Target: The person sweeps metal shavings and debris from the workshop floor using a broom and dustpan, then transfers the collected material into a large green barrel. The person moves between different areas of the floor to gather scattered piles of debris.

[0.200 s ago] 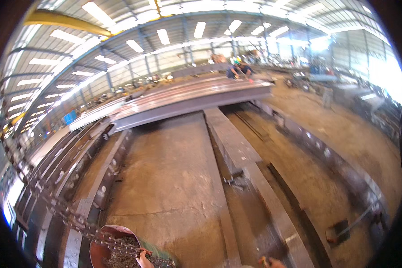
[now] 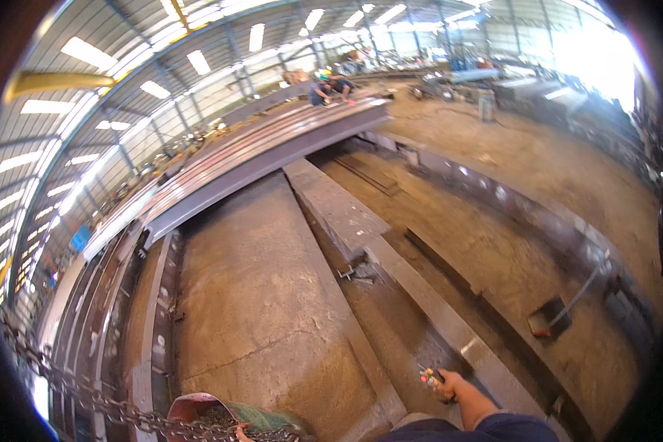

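My right hand [image 2: 453,384] is wrapped round a small dark hand-held control [image 2: 431,377] with coloured buttons, over the steel beams at lower right. At the bottom edge, only part of my left hand [image 2: 242,433] shows. Its fingers are closed on a heavy steel chain [image 2: 136,417], which slants up to the left. Below the chain stands an open red and green drum [image 2: 194,405] holding dark scrap; the chain passes in front of its mouth.
Long steel beams [image 2: 412,272] run away from me over the brown floor. Several I-beams [image 2: 272,156] lie across them, with two people [image 2: 330,90] crouching at their far end. A long-handled dustpan [image 2: 550,318] stands at right. A blue drum [image 2: 79,237] is far left.
The view has swung right and down, so the beams sit further left. My right hand and forearm have come further into view with the control; my left hand stays at the chain.
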### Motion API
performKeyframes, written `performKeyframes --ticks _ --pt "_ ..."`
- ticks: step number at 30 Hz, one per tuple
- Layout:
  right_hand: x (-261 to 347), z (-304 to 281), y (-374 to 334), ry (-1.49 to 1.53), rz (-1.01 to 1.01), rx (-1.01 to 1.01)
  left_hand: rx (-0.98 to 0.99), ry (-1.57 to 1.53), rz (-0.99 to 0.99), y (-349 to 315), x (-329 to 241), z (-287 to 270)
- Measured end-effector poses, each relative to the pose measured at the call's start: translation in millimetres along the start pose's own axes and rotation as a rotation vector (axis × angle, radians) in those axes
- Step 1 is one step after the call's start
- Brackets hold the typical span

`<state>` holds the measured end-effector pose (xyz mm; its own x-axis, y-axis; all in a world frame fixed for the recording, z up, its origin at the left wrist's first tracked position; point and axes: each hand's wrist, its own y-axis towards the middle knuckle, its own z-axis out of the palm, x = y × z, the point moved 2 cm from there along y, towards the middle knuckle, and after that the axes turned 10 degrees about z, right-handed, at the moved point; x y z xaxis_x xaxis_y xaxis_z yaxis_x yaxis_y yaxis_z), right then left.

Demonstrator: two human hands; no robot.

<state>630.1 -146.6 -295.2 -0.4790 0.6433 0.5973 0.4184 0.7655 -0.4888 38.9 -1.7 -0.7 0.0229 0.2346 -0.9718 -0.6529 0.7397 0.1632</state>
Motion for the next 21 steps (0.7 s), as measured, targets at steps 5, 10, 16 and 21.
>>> performKeyframes --ticks 5,10,16,21 --pt "37 -34 -21 -0.082 -0.086 0.076 0.003 0.260 0.213 -16 58 -46" --pt "23 -19 -53 0.301 -0.107 0.101 0.278 0.511 -0.293 -62 88 -67" --pt "132 4 -141 0.973 -0.075 0.625 1.069 0.534 -0.523 -172 63 -12" --pt "163 45 -202 0.962 -0.150 0.746 1.316 0.275 -0.387 -220 44 44"
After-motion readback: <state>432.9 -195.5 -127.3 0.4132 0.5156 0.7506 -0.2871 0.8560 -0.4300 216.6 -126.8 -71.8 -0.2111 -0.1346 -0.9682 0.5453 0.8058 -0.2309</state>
